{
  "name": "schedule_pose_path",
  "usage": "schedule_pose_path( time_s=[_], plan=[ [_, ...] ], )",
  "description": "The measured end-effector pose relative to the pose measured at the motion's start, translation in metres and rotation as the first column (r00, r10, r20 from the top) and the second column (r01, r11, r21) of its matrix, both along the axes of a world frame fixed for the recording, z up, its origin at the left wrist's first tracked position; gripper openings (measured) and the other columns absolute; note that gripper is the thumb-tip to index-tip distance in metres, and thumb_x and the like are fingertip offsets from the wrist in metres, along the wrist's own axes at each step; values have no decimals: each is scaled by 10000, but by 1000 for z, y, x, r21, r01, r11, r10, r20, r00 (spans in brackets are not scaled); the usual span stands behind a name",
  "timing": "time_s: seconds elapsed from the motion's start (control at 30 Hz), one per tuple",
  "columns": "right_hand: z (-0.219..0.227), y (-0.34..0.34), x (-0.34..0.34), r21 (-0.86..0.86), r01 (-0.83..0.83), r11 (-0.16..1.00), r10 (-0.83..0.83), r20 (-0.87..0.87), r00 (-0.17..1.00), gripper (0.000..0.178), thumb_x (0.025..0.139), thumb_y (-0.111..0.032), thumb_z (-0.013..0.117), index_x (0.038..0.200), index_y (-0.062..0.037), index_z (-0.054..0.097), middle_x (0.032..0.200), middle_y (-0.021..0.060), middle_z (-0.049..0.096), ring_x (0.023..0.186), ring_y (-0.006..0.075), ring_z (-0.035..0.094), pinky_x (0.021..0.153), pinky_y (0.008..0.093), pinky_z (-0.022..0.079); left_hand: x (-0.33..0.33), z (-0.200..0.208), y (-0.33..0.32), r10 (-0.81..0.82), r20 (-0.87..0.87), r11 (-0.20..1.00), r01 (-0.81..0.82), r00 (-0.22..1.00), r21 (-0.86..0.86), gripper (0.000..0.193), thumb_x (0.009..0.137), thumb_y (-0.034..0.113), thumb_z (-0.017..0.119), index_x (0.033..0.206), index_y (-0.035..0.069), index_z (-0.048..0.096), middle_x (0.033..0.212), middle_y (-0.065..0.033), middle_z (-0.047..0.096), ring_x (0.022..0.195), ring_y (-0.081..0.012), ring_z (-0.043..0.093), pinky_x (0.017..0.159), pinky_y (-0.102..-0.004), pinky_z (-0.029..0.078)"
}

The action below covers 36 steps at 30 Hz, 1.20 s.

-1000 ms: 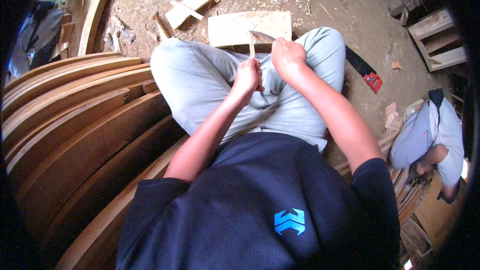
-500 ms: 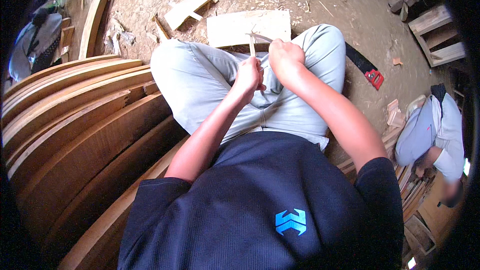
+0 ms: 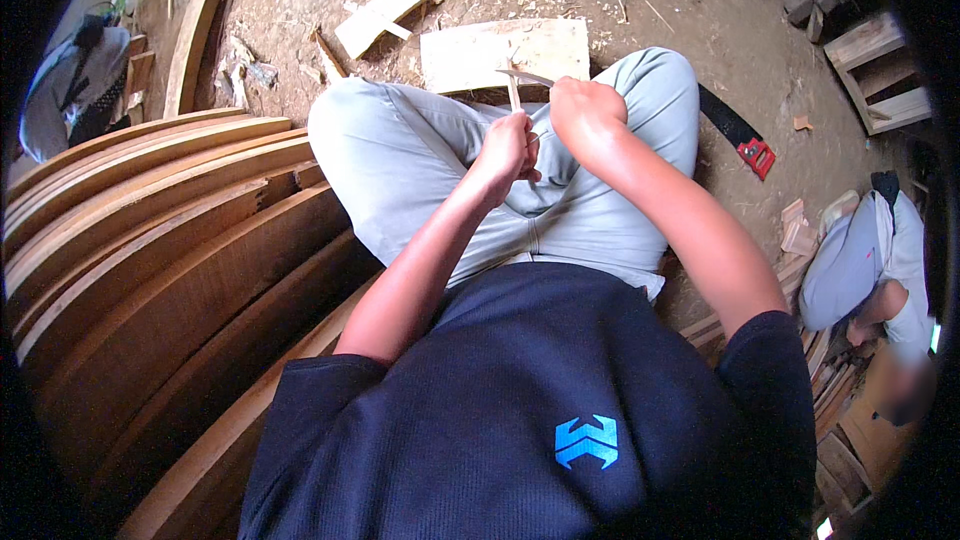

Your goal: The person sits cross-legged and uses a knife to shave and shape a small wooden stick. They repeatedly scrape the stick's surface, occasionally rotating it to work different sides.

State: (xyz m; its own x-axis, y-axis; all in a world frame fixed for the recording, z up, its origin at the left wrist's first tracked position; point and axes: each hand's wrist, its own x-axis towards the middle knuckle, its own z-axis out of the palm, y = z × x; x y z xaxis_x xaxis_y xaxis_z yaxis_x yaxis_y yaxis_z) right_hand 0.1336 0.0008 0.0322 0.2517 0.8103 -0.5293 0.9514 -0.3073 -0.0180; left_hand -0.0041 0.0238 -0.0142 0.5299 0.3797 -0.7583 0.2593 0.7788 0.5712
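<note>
While my left hand [image 3: 510, 148] stays closed around a thin pale stick [image 3: 515, 96], my right hand [image 3: 590, 112] grips a knife [image 3: 532, 77] whose handle it hides, the blade lying across the stick's upper end. The stick juts from my fist, above my lap, between my grey trouser legs [image 3: 355, 145]. Compared with a second ago, my fists sit much the same, but the blade's tip pokes slightly farther past the stick's left edge, which I read as the cutting being kept to that end; whether the edge bites or merely rests, I can't make out at this size. Just beyond my legs lies a flat pale board [image 3: 505, 48], a red-handled saw [image 3: 757, 158] lies beside my right knee, offcuts [image 3: 380, 18] lie farther out, and a co-worker [image 3: 840, 275] shows off to the right
</note>
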Motion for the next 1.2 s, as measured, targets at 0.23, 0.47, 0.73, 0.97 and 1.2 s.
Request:
schedule_pose_path(
  time_s=[0.23, 0.47, 0.73, 0.97, 1.2],
  plan=[
    [-28, 20, -1, -46, 21, 999, -14, 148, 989, 199, 864, -97, 539, 948, -97, 720, 990, 88, 707, 892, 209, 697, 689, 329, 565, 1, 4, 2, -23, -10, 1000, 24, 1000, 11, 272, 941, 293, 344, 744, 126, 429, 555, 19, 374, 446, -121, 356, 459, -333, 418],
    [-2, 16, 3, -102, 40, 994, -34, 61, 998, 209, 865, -121, 550, 986, -96, 719, 1022, 82, 704, 929, 209, 689, 702, 339, 568, 5, 5, -4, -11, -36, 999, 13, 999, 42, 272, 938, 281, 345, 720, 133, 412, 552, 35, 348, 447, -108, 344, 439, -327, 404],
    [-19, 27, 4, -57, 23, 998, -19, 73, 997, 218, 835, -105, 527, 925, -29, 709, 949, 178, 695, 866, 271, 698, 710, 361, 562, 12, 5, -4, -8, -53, 998, 11, 999, 68, 270, 936, 286, 348, 722, 138, 417, 556, 35, 347, 449, -109, 336, 445, -342, 398],
    [-16, 17, 29, -69, -28, 997, 26, -21, 999, 271, 851, -143, 490, 967, -53, 718, 995, 150, 697, 910, 281, 690, 743, 394, 552, 8, 6, -4, 14, -68, 999, -11, 998, 51, 260, 923, 280, 354, 702, 151, 396, 560, 40, 337, 458, -110, 336, 451, -343, 395],
    [5, -7, 24, -13, -38, 999, 39, 28, 999, 221, 829, -109, 517, 892, -51, 721, 915, 153, 706, 883, 268, 696, 706, 372, 561, 8, 0, -8, 6, -67, 993, 2, 998, 119, 310, 947, 314, 329, 693, 149, 398, 555, 48, 324, 449, -104, 313, 426, -335, 388]
  ],
)
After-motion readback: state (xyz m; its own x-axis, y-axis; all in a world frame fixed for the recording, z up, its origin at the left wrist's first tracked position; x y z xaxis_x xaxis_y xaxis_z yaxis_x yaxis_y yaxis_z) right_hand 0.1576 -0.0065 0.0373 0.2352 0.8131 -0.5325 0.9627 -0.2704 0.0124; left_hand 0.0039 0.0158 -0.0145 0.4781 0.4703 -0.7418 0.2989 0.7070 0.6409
